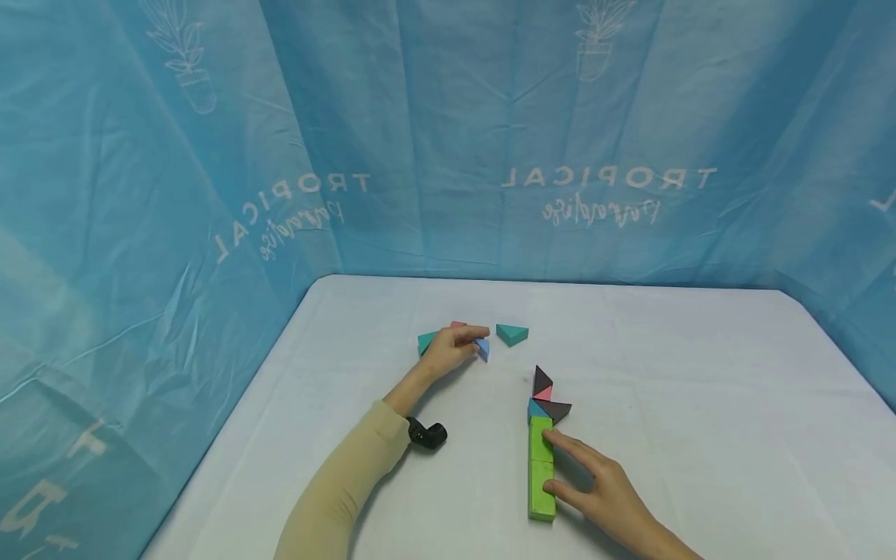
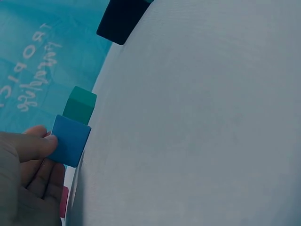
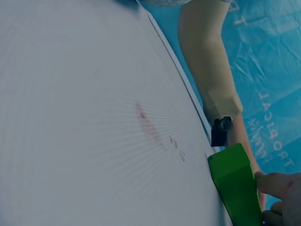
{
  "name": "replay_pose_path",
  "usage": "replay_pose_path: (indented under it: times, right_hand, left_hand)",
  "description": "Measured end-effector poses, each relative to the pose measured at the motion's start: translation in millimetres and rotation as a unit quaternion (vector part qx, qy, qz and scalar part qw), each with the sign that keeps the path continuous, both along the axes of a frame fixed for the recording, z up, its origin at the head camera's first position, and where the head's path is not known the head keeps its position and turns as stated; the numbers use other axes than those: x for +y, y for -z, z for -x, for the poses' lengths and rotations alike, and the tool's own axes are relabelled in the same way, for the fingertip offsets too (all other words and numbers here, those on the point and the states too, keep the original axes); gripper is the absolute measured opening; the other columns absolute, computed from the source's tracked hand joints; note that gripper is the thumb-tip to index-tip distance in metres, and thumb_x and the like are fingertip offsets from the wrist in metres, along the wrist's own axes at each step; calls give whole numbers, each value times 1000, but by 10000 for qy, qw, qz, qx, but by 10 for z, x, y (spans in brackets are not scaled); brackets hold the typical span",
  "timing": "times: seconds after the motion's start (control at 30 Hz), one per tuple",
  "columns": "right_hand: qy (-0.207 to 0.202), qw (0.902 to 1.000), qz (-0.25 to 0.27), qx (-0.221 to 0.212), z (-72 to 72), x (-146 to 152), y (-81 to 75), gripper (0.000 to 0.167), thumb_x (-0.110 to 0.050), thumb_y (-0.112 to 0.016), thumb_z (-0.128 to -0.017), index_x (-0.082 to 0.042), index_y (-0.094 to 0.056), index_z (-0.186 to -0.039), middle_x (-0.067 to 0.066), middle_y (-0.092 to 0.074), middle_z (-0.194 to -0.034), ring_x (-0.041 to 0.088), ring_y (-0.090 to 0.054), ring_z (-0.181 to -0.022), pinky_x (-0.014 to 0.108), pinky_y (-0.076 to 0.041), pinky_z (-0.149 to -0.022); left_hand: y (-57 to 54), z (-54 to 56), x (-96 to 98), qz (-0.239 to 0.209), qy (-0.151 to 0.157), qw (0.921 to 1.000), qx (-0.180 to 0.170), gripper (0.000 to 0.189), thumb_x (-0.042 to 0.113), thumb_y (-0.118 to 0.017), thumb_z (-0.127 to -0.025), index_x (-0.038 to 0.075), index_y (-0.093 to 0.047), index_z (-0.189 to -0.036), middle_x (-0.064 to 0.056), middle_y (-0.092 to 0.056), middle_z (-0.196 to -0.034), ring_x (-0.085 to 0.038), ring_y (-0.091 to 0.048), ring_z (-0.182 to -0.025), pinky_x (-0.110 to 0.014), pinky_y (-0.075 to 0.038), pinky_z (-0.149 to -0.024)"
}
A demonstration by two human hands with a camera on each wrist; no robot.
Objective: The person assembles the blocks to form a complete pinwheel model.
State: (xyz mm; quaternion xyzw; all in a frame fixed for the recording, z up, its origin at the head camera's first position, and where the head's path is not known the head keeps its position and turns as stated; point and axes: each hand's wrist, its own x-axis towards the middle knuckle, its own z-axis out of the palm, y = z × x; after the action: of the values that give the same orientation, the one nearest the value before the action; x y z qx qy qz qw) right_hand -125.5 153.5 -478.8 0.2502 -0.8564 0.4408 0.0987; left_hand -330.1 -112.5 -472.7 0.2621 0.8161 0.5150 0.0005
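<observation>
At the far left of the cloth my left hand pinches a blue triangular block; in the left wrist view its thumb lies on the blue block's flat face. A teal triangular block and a pink block are partly hidden behind that hand. My right hand rests its thumb and index fingertip against the right side of two green blocks, which lie end to end. Beyond them, joined in a line, are a blue triangle, dark triangles and a pink triangle.
Another teal triangular block lies to the right of the left hand. A black wrist camera sticks out from the left sleeve. The white tablecloth ends at a blue printed curtain.
</observation>
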Motion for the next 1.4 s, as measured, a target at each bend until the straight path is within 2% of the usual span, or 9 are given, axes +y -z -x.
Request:
replay_pose_path:
  times: [0.13, 0.33, 0.4, 0.57, 0.8, 0.97, 1.17, 1.3, 1.4]
  right_hand:
    - [-25, 10000, 19, -7, 2, 5, 2, 61, -28, -77, -79, -16, -54, -134, 1, -54, -134, 24, -51, -121, 22, -40, -98]
    - [-43, 9999, 15, 154, 16, 8, 30, 63, -24, -79, -76, -13, -54, -133, 3, -55, -133, 25, -52, -120, 20, -39, -98]
    - [-57, 9998, 30, 212, 21, 9, 36, 64, -22, -80, -76, -13, -54, -133, 3, -55, -133, 26, -52, -119, 18, -37, -98]
    - [-96, 9997, 88, 216, 28, 6, 20, 63, -22, -80, -76, -11, -54, -133, 3, -55, -133, 26, -52, -120, 15, -34, -99]
    - [-107, 9996, 136, 231, 22, 0, 9, 62, -23, -79, -77, -12, -55, -133, 3, -55, -132, 26, -52, -119, 15, -35, -99]
    - [-116, 9993, 192, 310, 23, 0, 19, 61, -21, -79, -77, -11, -55, -132, 5, -55, -132, 27, -52, -119, 12, -32, -99]
    - [-100, 9995, 190, 218, 22, 5, 28, 61, -23, -79, -78, -12, -54, -133, 5, -55, -133, 27, -51, -120, 13, -32, -99]
    - [-87, 9996, 179, 217, 23, 9, 40, 62, -21, -80, -76, -12, -55, -133, 4, -55, -133, 27, -52, -119, 13, -33, -99]
    - [-77, 9996, 158, 229, 23, 3, 36, 63, -18, -81, -75, -10, -55, -132, 5, -55, -132, 28, -52, -119, 12, -33, -98]
  left_hand:
    - [12, -11, -9, 39, 161, 9999, 25, 30, -6, -61, -89, -8, -61, -118, -19, -62, -117, -30, -58, -110, -35, -48, -91]
    - [-241, -175, 0, 147, 386, 9990, -165, 30, -8, -59, -88, -14, -58, -118, -27, -59, -118, -40, -55, -111, -46, -46, -92]
    - [-198, -149, 0, 256, 293, 9991, -147, 30, -5, -61, -89, -10, -60, -118, -22, -61, -118, -34, -57, -110, -39, -48, -91]
    - [26, 6, -4, 483, 59, 9988, -97, 30, 3, -66, -88, 3, -66, -118, -8, -65, -116, -19, -59, -105, -26, -49, -86]
    - [60, 14, 11, 617, -1, 9981, 81, 27, 4, -66, -88, 4, -68, -116, -7, -66, -113, -17, -60, -101, -27, -50, -85]
    - [31, -5, 49, 468, -141, 9986, 196, 22, 1, -64, -88, 4, -70, -110, -6, -68, -107, -16, -62, -96, -26, -50, -83]
    - [-19, -56, 102, 486, 294, 9982, 188, 26, -1, -64, -88, 1, -67, -113, -8, -67, -110, -16, -61, -101, -25, -49, -85]
    - [-8, -75, 121, 390, 687, 9969, 47, 30, -3, -63, -88, -2, -64, -118, -12, -64, -117, -23, -58, -108, -33, -48, -90]
    - [8, -83, 123, 472, 765, 9960, -13, 30, -3, -63, -88, 1, -64, -118, -11, -64, -117, -24, -58, -108, -37, -48, -91]
